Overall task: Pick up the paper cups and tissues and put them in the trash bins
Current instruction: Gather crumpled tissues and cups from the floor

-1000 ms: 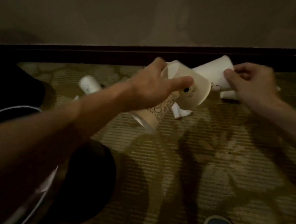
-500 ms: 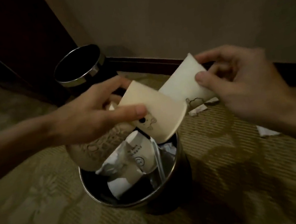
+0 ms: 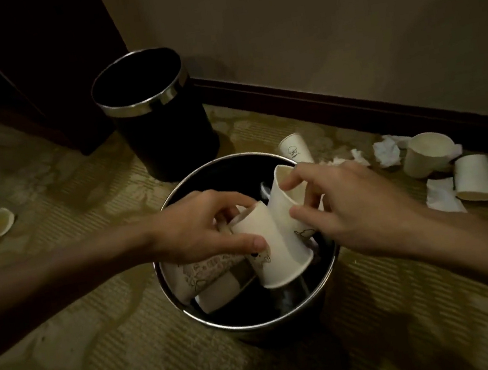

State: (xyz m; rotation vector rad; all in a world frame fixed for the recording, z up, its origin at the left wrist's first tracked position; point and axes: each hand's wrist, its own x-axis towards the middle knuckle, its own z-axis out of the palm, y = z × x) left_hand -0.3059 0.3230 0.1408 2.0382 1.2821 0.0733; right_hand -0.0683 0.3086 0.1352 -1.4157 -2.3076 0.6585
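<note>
- On the near bin (image 3: 258, 324) I record a polished metal rim, glossy, with a dark inner wall.
- The far bin (image 3: 171, 138): matt black body, with a bright metal band on top.
- The left-hand cup (image 3: 275, 256) and right-hand cup (image 3: 277, 202): smooth matt white paper, faintly printed.
- The tissues (image 3: 386, 152): soft, crumpled paper.
- The carpet (image 3: 105, 366): I see ribbed woven cloth, matt.

The head camera looks steeply down from close above the near trash bin (image 3: 249, 324) on the carpet (image 3: 105, 366).
</note>
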